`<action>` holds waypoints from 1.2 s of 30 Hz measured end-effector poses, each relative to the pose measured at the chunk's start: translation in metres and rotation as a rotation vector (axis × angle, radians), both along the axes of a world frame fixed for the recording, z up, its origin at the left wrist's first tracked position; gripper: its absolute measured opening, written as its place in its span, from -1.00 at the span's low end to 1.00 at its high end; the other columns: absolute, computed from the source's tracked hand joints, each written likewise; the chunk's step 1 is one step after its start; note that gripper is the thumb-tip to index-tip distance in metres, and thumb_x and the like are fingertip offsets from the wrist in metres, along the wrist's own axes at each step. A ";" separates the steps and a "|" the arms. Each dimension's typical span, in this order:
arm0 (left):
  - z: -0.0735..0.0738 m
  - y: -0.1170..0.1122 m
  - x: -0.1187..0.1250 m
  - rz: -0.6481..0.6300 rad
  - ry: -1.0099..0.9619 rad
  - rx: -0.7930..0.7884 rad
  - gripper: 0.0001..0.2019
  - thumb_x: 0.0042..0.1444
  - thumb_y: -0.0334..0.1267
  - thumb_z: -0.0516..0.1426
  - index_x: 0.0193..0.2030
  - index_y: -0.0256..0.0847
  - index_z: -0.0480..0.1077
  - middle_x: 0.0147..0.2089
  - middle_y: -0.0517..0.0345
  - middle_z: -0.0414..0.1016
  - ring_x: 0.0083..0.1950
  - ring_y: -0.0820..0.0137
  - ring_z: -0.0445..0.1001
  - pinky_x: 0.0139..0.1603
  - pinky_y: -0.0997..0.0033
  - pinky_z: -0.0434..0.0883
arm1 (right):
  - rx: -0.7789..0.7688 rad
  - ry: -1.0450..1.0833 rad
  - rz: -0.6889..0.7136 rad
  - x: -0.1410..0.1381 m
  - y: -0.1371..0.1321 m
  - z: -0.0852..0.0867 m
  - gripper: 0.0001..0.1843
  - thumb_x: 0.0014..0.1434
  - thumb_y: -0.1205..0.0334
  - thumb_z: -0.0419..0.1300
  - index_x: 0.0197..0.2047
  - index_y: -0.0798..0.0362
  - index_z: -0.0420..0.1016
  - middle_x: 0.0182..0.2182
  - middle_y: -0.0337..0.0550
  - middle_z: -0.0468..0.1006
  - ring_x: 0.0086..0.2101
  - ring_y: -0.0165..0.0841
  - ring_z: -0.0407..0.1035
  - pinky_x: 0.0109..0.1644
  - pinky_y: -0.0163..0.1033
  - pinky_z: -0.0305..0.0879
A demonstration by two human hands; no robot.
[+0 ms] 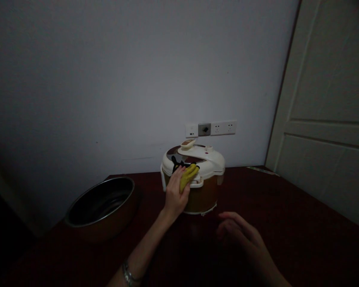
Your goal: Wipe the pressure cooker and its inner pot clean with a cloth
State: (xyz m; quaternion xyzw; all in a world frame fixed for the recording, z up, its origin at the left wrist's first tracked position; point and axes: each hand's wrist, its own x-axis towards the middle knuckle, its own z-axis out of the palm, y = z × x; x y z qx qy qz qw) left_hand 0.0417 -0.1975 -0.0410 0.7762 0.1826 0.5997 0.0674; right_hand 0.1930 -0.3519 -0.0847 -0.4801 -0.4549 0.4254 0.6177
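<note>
A white-lidded electric pressure cooker (pixel 211 161) with a brownish-gold body stands on the dark red table. My left hand (pixel 176 191) is closed on a yellow cloth (pixel 188 177) with black edging, held against the front left of the cooker's lid and partly covering it. Lower and to the right, my right hand (pixel 237 231) is raised in front of the cooker, apart from it. Its fingers are bent loosely, and I see nothing held in them.
At the left a large round pot (pixel 101 219) with a dark inside and shiny rim sits on the table (pixel 239 199). Wall sockets (pixel 223 128) are behind the cooker. A pale panelled door (pixel 326 107) rises on the right, with a flat strip (pixel 262 171) near the table's back edge.
</note>
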 end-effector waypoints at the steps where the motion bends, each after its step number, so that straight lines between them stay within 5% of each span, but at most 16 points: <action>1: -0.001 0.002 -0.003 0.008 0.021 0.045 -0.59 0.16 -0.33 0.02 0.18 -0.16 0.25 0.18 -0.06 0.35 0.25 0.24 0.25 0.23 0.03 0.23 | -0.005 0.007 0.000 0.001 -0.001 -0.001 -0.57 0.04 -0.12 0.19 -0.16 0.03 0.43 -0.47 -0.13 0.52 -0.45 -0.30 0.41 -0.40 -0.24 0.31; 5: -0.009 0.004 -0.014 0.049 0.019 0.157 -0.53 0.13 -0.42 0.00 0.21 -0.19 0.20 0.17 -0.12 0.35 0.23 0.24 0.28 0.19 0.08 0.30 | -0.009 0.013 -0.019 0.002 -0.003 -0.004 -0.64 0.09 -0.07 0.17 -0.16 0.00 0.42 -0.45 -0.14 0.52 -0.45 -0.31 0.41 -0.40 -0.25 0.33; 8: -0.012 -0.006 -0.017 -0.013 0.036 0.294 -0.52 0.07 -0.42 0.03 0.18 -0.21 0.22 0.08 -0.12 0.44 0.19 0.21 0.32 0.13 0.10 0.36 | 0.074 -0.112 -0.090 0.005 -0.003 0.003 -0.66 0.07 0.01 0.21 -0.13 -0.01 0.44 -0.26 -0.02 0.55 -0.27 -0.23 0.46 -0.23 -0.17 0.40; 12: -0.009 -0.035 -0.009 -0.265 0.172 0.392 -0.56 0.04 -0.29 0.03 0.11 -0.20 0.26 -0.11 -0.07 0.54 0.01 0.24 0.48 -0.04 0.21 0.47 | 0.253 -0.353 -0.166 0.012 0.002 0.026 -0.31 -0.05 0.19 0.32 0.18 -0.08 0.27 0.17 0.02 0.29 0.08 -0.14 0.28 0.11 -0.03 0.26; 15: -0.002 -0.056 0.004 -0.380 0.224 0.255 -0.72 0.05 -0.26 -0.01 -0.10 -0.20 0.35 -0.33 -0.02 0.54 -0.27 0.31 0.53 -0.27 0.31 0.49 | 0.294 -0.410 -0.043 0.013 0.009 0.042 -0.24 -0.11 0.22 0.35 0.20 -0.04 0.28 0.15 0.03 0.33 0.09 -0.10 0.28 0.13 0.01 0.25; 18: 0.012 -0.063 0.008 -0.273 0.271 0.178 -0.85 0.05 -0.26 0.04 -0.26 -0.21 0.36 -0.44 0.01 0.49 -0.43 0.34 0.46 -0.43 0.34 0.42 | 0.286 -0.414 -0.006 0.011 0.019 0.048 -0.54 -0.07 0.17 0.31 -0.04 -0.01 0.53 -0.09 0.01 0.55 -0.12 -0.12 0.46 -0.01 -0.05 0.37; 22: 0.041 -0.044 -0.012 -0.169 0.282 0.084 -0.81 0.05 -0.20 0.10 -0.25 -0.25 0.40 -0.39 0.04 0.50 -0.38 0.37 0.46 -0.36 0.40 0.38 | 0.270 -0.390 -0.294 0.019 0.030 0.047 -0.74 -0.06 0.10 0.30 -0.31 0.05 0.61 -0.32 -0.05 0.62 -0.32 -0.16 0.50 -0.18 -0.09 0.45; 26: 0.063 -0.009 -0.040 0.011 0.398 -0.313 -0.70 0.17 -0.14 0.01 -0.45 -0.23 0.43 -0.49 0.16 0.47 -0.45 0.45 0.40 -0.37 0.46 0.30 | 0.337 -0.503 -0.513 0.034 0.040 0.054 -0.72 -0.01 0.12 0.24 -0.25 0.11 0.57 -0.36 -0.06 0.58 -0.38 -0.21 0.47 -0.31 -0.12 0.46; 30: 0.064 0.016 -0.050 0.008 0.542 -0.509 -0.63 0.12 0.02 0.03 -0.44 -0.24 0.44 -0.46 0.16 0.48 -0.43 0.43 0.38 -0.38 0.44 0.25 | 0.567 -0.895 -0.602 0.033 0.060 0.061 -0.77 0.03 0.31 0.16 -0.20 0.09 0.53 -0.29 -0.02 0.46 -0.25 -0.22 0.41 -0.18 -0.11 0.43; 34: 0.056 0.022 -0.047 -0.049 0.591 -0.578 -0.62 0.00 0.09 0.13 -0.44 -0.26 0.42 -0.46 0.15 0.46 -0.44 0.44 0.35 -0.43 0.46 0.21 | 0.612 -1.071 -0.427 0.020 0.084 0.053 -0.57 0.05 0.41 0.10 0.03 0.03 0.39 -0.07 0.04 0.35 -0.08 -0.21 0.34 -0.04 -0.09 0.39; 36: 0.053 0.022 -0.045 -0.061 0.621 -0.584 -0.61 -0.07 0.10 0.18 -0.42 -0.26 0.42 -0.48 0.16 0.45 -0.46 0.44 0.34 -0.46 0.46 0.19 | 0.612 -1.049 -0.373 0.015 0.088 0.050 -0.65 0.07 0.41 0.10 -0.04 0.06 0.41 -0.10 0.03 0.35 -0.12 -0.24 0.35 -0.07 -0.11 0.39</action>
